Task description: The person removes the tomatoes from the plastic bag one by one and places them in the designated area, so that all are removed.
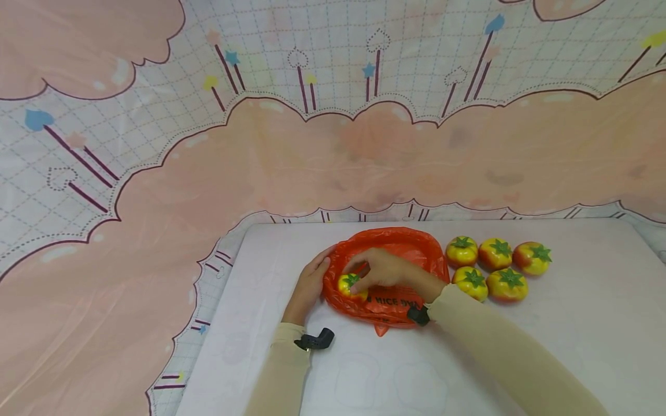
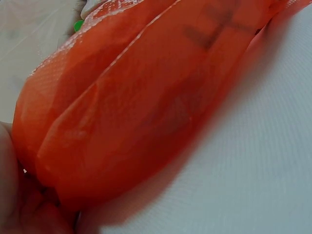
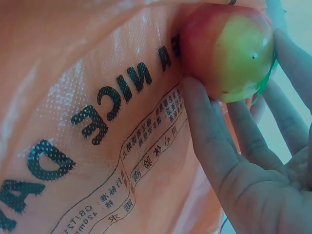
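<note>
A red plastic bag (image 1: 395,242) with black lettering lies spread on the table, its mouth facing up. My left hand (image 1: 311,283) holds the bag's left edge; in the left wrist view its fingers (image 2: 41,217) show at the lower left against the plastic. Over the bag's mouth, my right hand (image 1: 382,268) pinches a red-and-yellow tomato-like fruit (image 1: 350,284) with a green star-shaped cap. The right wrist view shows that fruit (image 3: 229,53) between thumb and fingers, close to the bag's printed wall (image 3: 97,161).
Several matching fruits, among them one at the far right (image 1: 532,258) and one in front (image 1: 507,285), sit in two rows just right of the bag. The white table (image 1: 364,370) meets a patterned cloth (image 1: 364,156) behind. Each wrist wears a small black device (image 1: 315,340).
</note>
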A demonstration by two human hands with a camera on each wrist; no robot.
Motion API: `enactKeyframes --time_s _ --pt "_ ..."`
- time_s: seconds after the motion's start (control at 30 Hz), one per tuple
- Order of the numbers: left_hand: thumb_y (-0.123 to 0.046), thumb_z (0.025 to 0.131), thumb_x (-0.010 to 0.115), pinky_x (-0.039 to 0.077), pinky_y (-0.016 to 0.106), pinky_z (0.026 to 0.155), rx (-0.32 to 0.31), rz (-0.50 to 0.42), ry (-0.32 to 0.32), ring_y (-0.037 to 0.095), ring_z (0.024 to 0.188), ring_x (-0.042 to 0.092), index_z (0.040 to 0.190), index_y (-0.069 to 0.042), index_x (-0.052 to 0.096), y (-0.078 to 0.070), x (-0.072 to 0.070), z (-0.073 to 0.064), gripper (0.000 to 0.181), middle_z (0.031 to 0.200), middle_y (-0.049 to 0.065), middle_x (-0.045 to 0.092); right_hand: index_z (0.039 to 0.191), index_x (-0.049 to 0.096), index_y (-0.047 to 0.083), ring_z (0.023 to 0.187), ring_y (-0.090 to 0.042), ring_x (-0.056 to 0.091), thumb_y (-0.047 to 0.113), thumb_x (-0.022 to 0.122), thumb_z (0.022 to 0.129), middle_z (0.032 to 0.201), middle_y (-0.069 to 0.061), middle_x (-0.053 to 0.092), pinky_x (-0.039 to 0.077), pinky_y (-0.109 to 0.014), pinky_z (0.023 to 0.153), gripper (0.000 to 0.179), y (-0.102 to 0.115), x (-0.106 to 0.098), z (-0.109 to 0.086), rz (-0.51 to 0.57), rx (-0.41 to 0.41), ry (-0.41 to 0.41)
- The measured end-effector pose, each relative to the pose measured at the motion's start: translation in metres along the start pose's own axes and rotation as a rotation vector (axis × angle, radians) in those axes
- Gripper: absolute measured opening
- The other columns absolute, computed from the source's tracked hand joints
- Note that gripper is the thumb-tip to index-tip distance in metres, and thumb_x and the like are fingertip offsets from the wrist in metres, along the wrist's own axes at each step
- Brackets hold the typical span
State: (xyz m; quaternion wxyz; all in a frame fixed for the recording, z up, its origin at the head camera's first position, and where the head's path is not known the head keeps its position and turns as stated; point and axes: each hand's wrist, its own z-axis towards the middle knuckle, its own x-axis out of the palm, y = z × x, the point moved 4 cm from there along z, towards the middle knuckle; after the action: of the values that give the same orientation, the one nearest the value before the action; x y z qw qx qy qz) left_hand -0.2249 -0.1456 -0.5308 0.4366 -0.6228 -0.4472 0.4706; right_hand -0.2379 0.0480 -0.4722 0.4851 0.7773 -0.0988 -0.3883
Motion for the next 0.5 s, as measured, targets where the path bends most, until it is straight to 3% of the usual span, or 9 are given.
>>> enactKeyframes --time_s 0.5 --pt "-0.044 0.108 0.045 0.037 0.050 0.121 0.015 0.004 -0.003 0.020 0.150 0.039 0.143 -0.047 0.055 0.0003 0.0000 0.0003 0.036 0.155 -0.014 0.049 0.119 0.074 0.029 0.113 -0.019 0.063 0.034 0.085 0.084 0.119 0.009 0.071 0.061 -0.033 0.090 0.037 0.0003 -0.0050 -0.0055 -0.025 -0.002 -0.035"
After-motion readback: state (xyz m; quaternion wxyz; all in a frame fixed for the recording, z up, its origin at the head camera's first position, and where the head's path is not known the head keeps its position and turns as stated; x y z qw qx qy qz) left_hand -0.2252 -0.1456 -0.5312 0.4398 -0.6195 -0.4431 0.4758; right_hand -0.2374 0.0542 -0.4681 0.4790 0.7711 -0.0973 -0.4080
